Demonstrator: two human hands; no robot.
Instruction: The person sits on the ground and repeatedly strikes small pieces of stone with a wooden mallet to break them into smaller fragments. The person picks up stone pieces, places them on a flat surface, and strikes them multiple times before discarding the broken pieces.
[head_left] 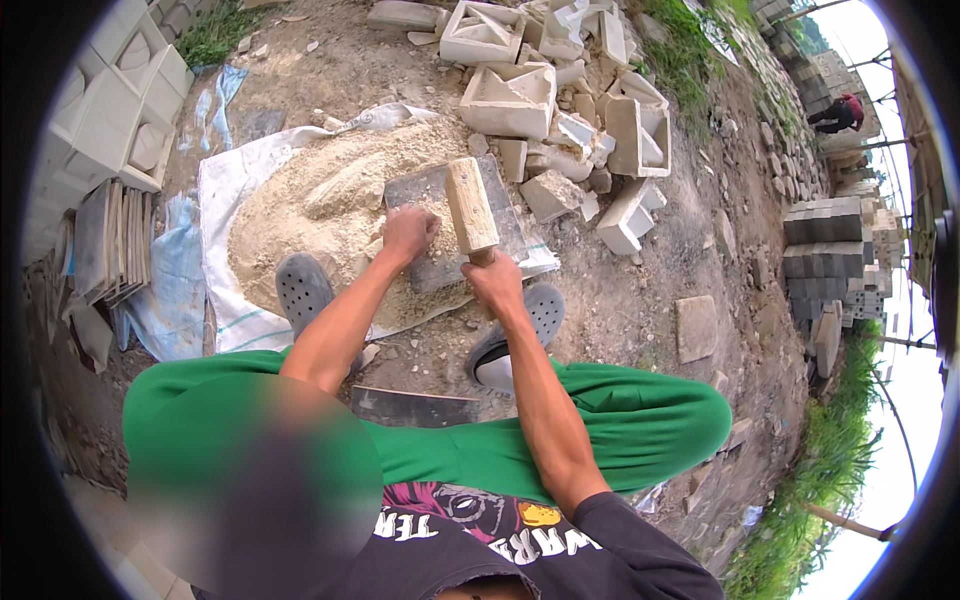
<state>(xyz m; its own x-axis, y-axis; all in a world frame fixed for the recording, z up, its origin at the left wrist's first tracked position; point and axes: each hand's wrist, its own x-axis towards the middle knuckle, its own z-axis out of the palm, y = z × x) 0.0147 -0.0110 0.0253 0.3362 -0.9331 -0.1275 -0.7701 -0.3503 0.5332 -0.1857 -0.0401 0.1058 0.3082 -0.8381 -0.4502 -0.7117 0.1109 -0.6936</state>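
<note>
My right hand is wrapped round the short handle of a wooden mallet, whose blocky head is held over a dark flat slab. Pale crumbs and small bits of broken stone lie on that slab. At its left side my left hand rests with curled fingers among the crumbs; what they hold, if anything, is hidden. Around and behind it a heap of pale crushed material spreads over a white woven sheet on the ground.
Broken pale blocks are piled beyond the slab to the right. Stacked white blocks and upright boards stand at the left. Grey blocks are stacked at the far right, where another person bends. A dark board lies before me.
</note>
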